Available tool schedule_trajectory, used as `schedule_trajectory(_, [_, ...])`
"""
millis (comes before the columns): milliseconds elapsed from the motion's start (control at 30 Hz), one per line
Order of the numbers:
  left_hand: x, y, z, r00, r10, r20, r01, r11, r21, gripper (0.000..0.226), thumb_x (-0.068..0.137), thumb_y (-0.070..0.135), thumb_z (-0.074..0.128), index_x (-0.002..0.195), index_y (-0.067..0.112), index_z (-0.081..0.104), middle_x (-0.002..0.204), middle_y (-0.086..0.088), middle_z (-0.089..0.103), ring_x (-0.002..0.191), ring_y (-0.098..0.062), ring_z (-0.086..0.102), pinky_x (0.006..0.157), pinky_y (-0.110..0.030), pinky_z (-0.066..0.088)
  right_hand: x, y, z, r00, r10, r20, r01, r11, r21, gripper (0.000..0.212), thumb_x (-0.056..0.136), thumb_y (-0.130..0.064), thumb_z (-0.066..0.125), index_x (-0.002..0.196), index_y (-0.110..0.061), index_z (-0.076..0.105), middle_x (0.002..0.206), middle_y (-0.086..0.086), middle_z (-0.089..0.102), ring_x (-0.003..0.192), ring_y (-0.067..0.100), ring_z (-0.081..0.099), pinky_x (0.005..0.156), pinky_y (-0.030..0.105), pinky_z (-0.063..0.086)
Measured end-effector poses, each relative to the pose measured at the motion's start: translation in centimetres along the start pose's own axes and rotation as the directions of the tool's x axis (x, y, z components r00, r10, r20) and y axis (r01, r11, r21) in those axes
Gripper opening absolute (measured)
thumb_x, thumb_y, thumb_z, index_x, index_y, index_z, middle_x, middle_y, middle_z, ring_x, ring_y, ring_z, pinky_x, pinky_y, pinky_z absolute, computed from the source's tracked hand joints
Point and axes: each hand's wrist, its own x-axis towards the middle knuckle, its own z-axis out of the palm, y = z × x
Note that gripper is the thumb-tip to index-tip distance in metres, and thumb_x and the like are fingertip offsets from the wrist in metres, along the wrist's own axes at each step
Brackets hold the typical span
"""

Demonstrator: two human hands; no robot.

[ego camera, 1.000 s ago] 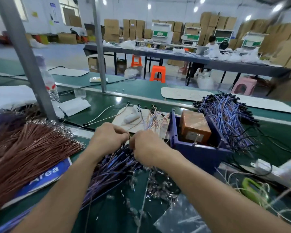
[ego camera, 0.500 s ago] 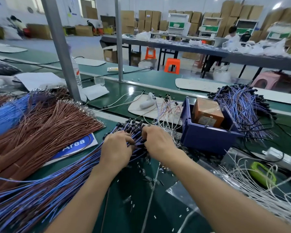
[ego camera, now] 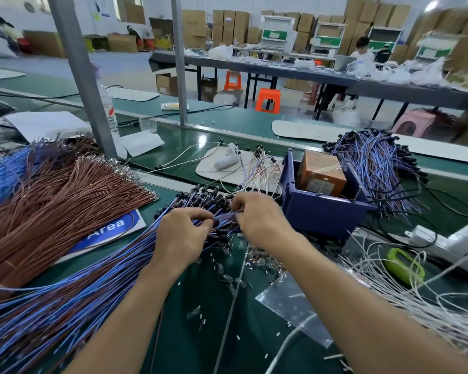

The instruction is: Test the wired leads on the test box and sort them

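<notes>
At the far left of the green bench (ego camera: pixel 189 341), a thick fan of brown wires (ego camera: pixel 52 206) spreads its bright metal tips toward a grey post (ego camera: pixel 84 76), partly covering a blue sign (ego camera: pixel 111 228) that reads "Area". In front of it a long sheaf of thin blue and brown leads (ego camera: pixel 79 287) runs slantwise up the bench, its black capped ends (ego camera: pixel 203 194) bunched near the middle. The left hand (ego camera: pixel 183 236) lies on this sheaf with fingers curled, thumb and forefinger pinching a few strands just behind the caps. The right hand (ego camera: pixel 260 220), close beside it, is curled too, its fingertips pinching into the same bunch of leads; which strand it has cannot be told. Between the forearms the bench shows glossy and open, littered with small white and clear bits, and a flat clear plastic bag (ego camera: pixel 289 300) lies partly under the right forearm. Just right of the right hand stands a dark blue plastic bin (ego camera: pixel 322 214), square-walled, with an orange box (ego camera: pixel 320 174) tilted inside. Behind and right of the bin a heap of blue leads (ego camera: pixel 376 163) arches over. Toward the right edge lie loose white wires (ego camera: pixel 416 306), a green plastic object (ego camera: pixel 404 265) and a white power strip (ego camera: pixel 459 244).
</notes>
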Motion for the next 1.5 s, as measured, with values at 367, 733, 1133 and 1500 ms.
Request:
schedule_trajectory(367, [-0.4,5.0,-1.4,0.971,-0.001,0.239,0.113,0.885,-0.452,0.037,0.086,0.008,0.078,0.069,0.041,0.081,0.065,0.008,0.075,0.056,0.001,0.062,0.063,-0.018,0.051,-5.5,4.5,-9.7,0.988,0.148,0.034,-0.044,0.068,0.997,0.027,0.082,-0.002,0.073,0.109,-0.004,0.070,0.075,0.008,0.065,0.058,0.013,0.057,0.054,0.021,0.049])
schedule_trajectory(733, [-2.0,9.7,4.1,0.909,0.261,0.325,-0.115,0.907,-0.405,0.033,0.085,0.013,0.083,0.073,0.043,0.079,0.068,0.013,0.074,0.055,-0.002,0.060,0.053,-0.017,0.044,-10.5,8.3,-8.6,0.869,0.490,-0.064,0.019,0.097,0.995,0.028,0.102,-0.008,0.055,0.081,-0.004,0.074,0.067,0.008,0.067,0.053,0.016,0.059,0.052,0.022,0.053])
schedule_trajectory(1133, [-1.3,7.2,4.7,0.785,-0.054,0.617,0.607,0.270,-0.748,0.017,0.077,0.013,0.068,0.066,0.016,0.081,0.067,-0.004,0.072,0.052,-0.005,0.064,0.053,-0.015,0.054,-12.9,14.7,-7.6,0.882,0.465,0.083,-0.079,-0.028,0.996,0.037,0.105,-0.016,0.046,0.072,-0.008,0.061,0.063,0.013,0.060,0.062,0.027,0.063,0.061,0.036,0.057])
schedule_trajectory(1500, [-2.4,6.9,7.7,0.664,-0.018,0.748,0.695,0.385,-0.607,0.010,0.078,0.030,0.073,0.080,0.023,0.080,0.086,-0.008,0.077,0.067,-0.018,0.073,0.054,-0.024,0.057,-12.3,16.9,-7.3,0.843,0.507,0.178,0.044,-0.396,0.917,0.015,0.083,0.002,0.051,0.089,-0.002,0.064,0.070,0.013,0.058,0.070,0.029,0.066,0.052,0.026,0.056])
